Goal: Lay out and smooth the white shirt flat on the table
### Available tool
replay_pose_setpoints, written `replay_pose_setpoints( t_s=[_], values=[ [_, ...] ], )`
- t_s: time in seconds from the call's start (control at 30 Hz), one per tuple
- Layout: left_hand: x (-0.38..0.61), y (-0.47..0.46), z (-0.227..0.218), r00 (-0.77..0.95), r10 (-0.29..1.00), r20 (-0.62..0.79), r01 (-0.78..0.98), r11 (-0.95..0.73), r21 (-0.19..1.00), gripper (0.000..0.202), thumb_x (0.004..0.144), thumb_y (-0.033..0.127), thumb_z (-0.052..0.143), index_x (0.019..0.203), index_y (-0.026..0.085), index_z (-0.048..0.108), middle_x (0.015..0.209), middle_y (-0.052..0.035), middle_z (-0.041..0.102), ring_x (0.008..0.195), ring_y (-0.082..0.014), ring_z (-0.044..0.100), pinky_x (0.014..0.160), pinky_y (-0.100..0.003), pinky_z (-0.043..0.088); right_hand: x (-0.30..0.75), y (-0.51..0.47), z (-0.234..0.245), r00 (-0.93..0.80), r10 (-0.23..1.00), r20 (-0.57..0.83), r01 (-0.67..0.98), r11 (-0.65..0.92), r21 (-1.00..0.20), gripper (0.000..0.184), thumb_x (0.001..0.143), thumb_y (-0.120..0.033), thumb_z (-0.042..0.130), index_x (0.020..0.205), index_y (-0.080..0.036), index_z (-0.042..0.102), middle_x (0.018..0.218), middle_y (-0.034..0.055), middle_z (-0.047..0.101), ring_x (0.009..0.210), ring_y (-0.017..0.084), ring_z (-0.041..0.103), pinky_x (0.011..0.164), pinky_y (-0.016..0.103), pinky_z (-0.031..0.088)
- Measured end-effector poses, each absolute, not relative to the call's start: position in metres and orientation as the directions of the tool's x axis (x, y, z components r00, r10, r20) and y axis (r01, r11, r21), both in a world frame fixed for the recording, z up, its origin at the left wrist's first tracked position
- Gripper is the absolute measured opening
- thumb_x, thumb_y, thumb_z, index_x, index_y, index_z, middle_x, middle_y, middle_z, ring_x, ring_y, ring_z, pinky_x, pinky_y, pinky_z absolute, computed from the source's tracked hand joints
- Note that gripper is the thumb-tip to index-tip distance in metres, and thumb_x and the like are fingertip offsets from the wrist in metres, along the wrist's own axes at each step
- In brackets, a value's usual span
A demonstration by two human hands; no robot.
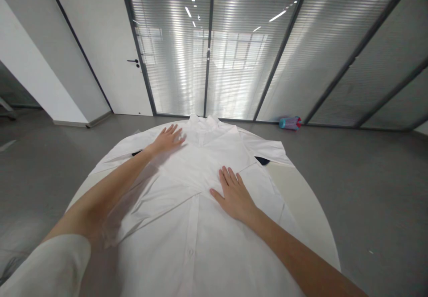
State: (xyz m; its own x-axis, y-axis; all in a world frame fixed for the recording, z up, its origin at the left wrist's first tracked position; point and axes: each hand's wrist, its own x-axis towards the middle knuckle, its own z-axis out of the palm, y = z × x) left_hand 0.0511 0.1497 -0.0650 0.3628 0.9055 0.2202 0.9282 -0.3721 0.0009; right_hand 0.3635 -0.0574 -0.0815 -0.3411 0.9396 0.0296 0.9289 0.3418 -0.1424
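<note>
A white button-up shirt lies spread out, its collar at the far edge and its hem toward me. Its short sleeves reach out to either side, and creases run across the middle. My left hand is open, fingers spread, at the upper left of the shirt near the shoulder. My right hand rests open with its palm down on the middle right of the shirt. Neither hand grips the cloth. Under the shirt is a round white table, with small dark patches showing below both sleeves.
Glass partition panels with blinds stand beyond the table. A white door with a black handle is at the far left. On the grey floor, a blue and pink object lies by the partition.
</note>
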Motion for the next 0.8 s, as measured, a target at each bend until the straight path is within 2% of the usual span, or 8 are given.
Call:
replay_pose_setpoints(
  t_s=[0.07, 0.17, 0.47, 0.57, 0.67, 0.73, 0.8],
  values=[
    [0.034, 0.167, -0.073, 0.277, 0.940, 0.201, 0.960, -0.281, -0.012, 0.075, 0.098, 0.062, 0.034, 0.156, 0.014, 0.031, 0.164, -0.0160, 0.021, 0.153, -0.0296, 0.015, 0.122, -0.050, 0.013, 0.364, -0.057, -0.082, -0.340, 0.940, 0.033, 0.929, 0.341, -0.144, 0.089, 0.097, -0.069, 0.017, 0.157, -0.003, 0.026, 0.164, 0.0175, 0.015, 0.153, 0.032, 0.011, 0.124, 0.052, 0.012],
    [0.020, 0.178, -0.087, 0.231, 0.963, 0.135, 0.972, -0.234, 0.007, 0.082, 0.097, 0.065, 0.028, 0.157, 0.008, 0.025, 0.164, -0.0197, 0.020, 0.153, -0.0298, 0.015, 0.121, -0.049, 0.016, 0.364, -0.057, -0.082, -0.344, 0.939, 0.029, 0.928, 0.344, -0.143, 0.089, 0.098, -0.069, 0.016, 0.157, -0.004, 0.027, 0.164, 0.0170, 0.015, 0.153, 0.032, 0.011, 0.124, 0.052, 0.012],
    [0.019, 0.183, -0.095, 0.216, 0.973, 0.082, 0.975, -0.219, 0.031, 0.086, 0.096, 0.067, 0.025, 0.158, 0.008, 0.021, 0.165, -0.0193, 0.015, 0.153, -0.0298, 0.012, 0.120, -0.049, 0.019, 0.364, -0.058, -0.082, -0.341, 0.939, 0.028, 0.928, 0.342, -0.150, 0.088, 0.098, -0.068, 0.017, 0.157, -0.003, 0.027, 0.164, 0.0174, 0.015, 0.153, 0.033, 0.012, 0.124, 0.052, 0.013],
    [0.022, 0.176, -0.091, 0.213, 0.966, 0.144, 0.976, -0.218, 0.017, 0.079, 0.098, 0.064, 0.027, 0.158, 0.013, 0.026, 0.166, -0.0158, 0.014, 0.153, -0.0306, 0.013, 0.121, -0.051, 0.017, 0.364, -0.057, -0.083, -0.341, 0.939, 0.034, 0.927, 0.342, -0.152, 0.089, 0.097, -0.069, 0.016, 0.157, -0.004, 0.026, 0.164, 0.0170, 0.016, 0.153, 0.033, 0.012, 0.124, 0.052, 0.013],
    [0.033, 0.157, -0.082, 0.253, 0.917, 0.308, 0.966, -0.259, -0.024, 0.068, 0.100, 0.058, 0.031, 0.155, 0.018, 0.034, 0.167, -0.0103, 0.010, 0.153, -0.0322, 0.009, 0.122, -0.054, 0.008, 0.364, -0.057, -0.083, -0.343, 0.939, 0.039, 0.927, 0.345, -0.148, 0.088, 0.098, -0.069, 0.015, 0.157, -0.004, 0.027, 0.164, 0.0172, 0.016, 0.153, 0.033, 0.013, 0.124, 0.052, 0.014],
    [0.047, 0.138, -0.074, 0.345, 0.862, 0.372, 0.934, -0.356, -0.041, 0.064, 0.101, 0.055, 0.031, 0.155, 0.021, 0.037, 0.167, -0.0074, 0.011, 0.154, -0.0306, 0.006, 0.123, -0.052, 0.004, 0.364, -0.058, -0.083, -0.344, 0.938, 0.043, 0.927, 0.346, -0.143, 0.088, 0.098, -0.068, 0.016, 0.157, -0.004, 0.027, 0.164, 0.0175, 0.017, 0.153, 0.033, 0.013, 0.123, 0.052, 0.014],
    [0.062, 0.117, -0.069, 0.481, 0.801, 0.357, 0.864, -0.501, -0.042, 0.062, 0.101, 0.056, 0.032, 0.155, 0.025, 0.037, 0.167, -0.0044, 0.013, 0.154, -0.0292, 0.005, 0.124, -0.051, 0.002, 0.363, -0.058, -0.083, -0.343, 0.938, 0.044, 0.928, 0.346, -0.138, 0.086, 0.099, -0.067, 0.017, 0.156, -0.004, 0.028, 0.164, 0.0177, 0.017, 0.153, 0.033, 0.013, 0.123, 0.052, 0.014]
  ],
)
